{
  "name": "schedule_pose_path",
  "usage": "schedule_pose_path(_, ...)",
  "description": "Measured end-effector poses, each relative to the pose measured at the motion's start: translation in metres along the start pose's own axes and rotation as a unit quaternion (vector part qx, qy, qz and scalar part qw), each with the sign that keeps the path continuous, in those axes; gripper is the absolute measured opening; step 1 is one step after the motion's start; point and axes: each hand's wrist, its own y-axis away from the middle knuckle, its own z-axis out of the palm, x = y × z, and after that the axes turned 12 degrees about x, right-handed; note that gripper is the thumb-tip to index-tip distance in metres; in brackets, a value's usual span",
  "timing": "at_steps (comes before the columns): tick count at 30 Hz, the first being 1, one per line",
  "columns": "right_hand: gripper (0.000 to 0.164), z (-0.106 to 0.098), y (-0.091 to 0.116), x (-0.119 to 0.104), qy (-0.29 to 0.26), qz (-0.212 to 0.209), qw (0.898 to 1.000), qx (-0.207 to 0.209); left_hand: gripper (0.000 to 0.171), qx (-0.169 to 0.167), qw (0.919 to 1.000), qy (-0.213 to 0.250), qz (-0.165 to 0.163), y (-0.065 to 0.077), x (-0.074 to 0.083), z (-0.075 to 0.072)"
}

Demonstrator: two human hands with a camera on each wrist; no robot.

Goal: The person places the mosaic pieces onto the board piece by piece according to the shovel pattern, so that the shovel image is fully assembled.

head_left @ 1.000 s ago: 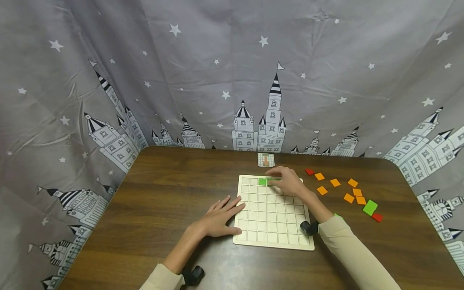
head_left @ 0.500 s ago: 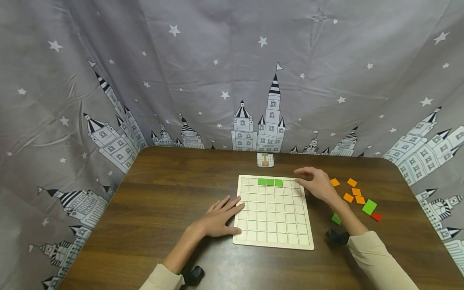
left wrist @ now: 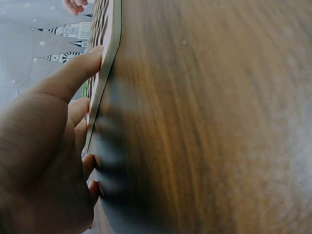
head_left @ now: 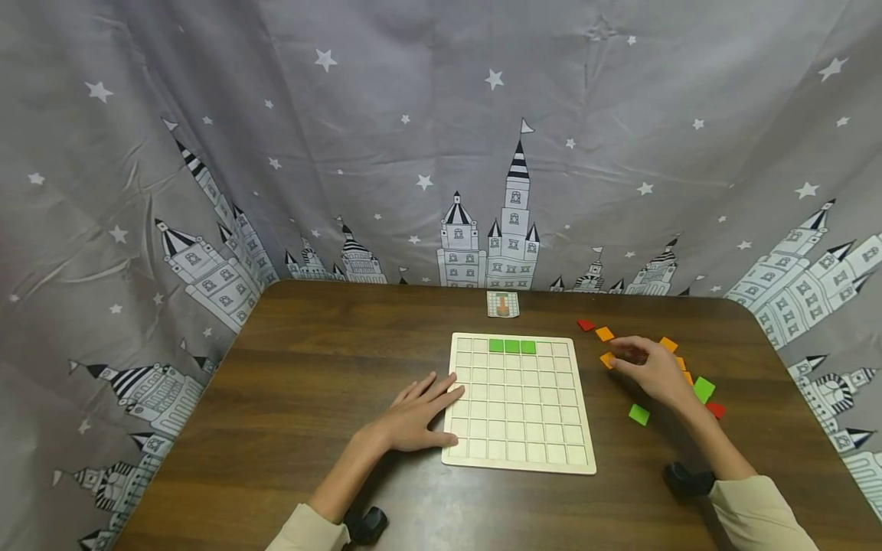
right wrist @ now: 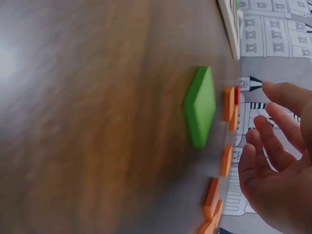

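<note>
At the nearest orange tile point(head_left: 605, 360) with an unfilled right hand point(head_left: 651, 371)

Held with thumb and fingers apart, gripping nothing visible, just beside that orange tile; impossible to tell whether touching. Apparently a pick-up of a single tile: best to pinch by opposite edges, low and level, without nudging neighbours. Mind the second orange tile point(head_left: 604, 334) and the red tile point(head_left: 586, 325) just beyond, the lone green tile point(head_left: 638, 415) nearer the body, and the orange cluster point(head_left: 668, 344) partly hidden by the hand. Good, too, to have the left hand point(head_left: 413, 421) spread on the left edge of the board point(head_left: 517, 412), for steadying. On it, three green tiles point(head_left: 512, 347) side by side in the far row; past it, the small printed card point(head_left: 503, 304).
</note>
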Motion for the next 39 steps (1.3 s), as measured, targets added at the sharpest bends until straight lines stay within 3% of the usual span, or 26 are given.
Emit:
schedule_pose_path(13,0.041,0.003,0.005,0.004,0.033,0.03,0.999,-0.011,0.079,0.003,1.0,0.008,0.0,0.002,0.002,-0.001)
schedule_pose_path(21,0.039,0.009,0.0,0.004,0.062,0.021,0.998,-0.006,0.08,0.002,1.0,0.0,-0.001,0.002,0.0,0.0)
schedule_pose_path(39,0.031,0.015,-0.003,0.0,0.073,0.015,0.997,0.007,0.08,0.002,1.0,-0.001,0.0,0.0,0.0,0.0)
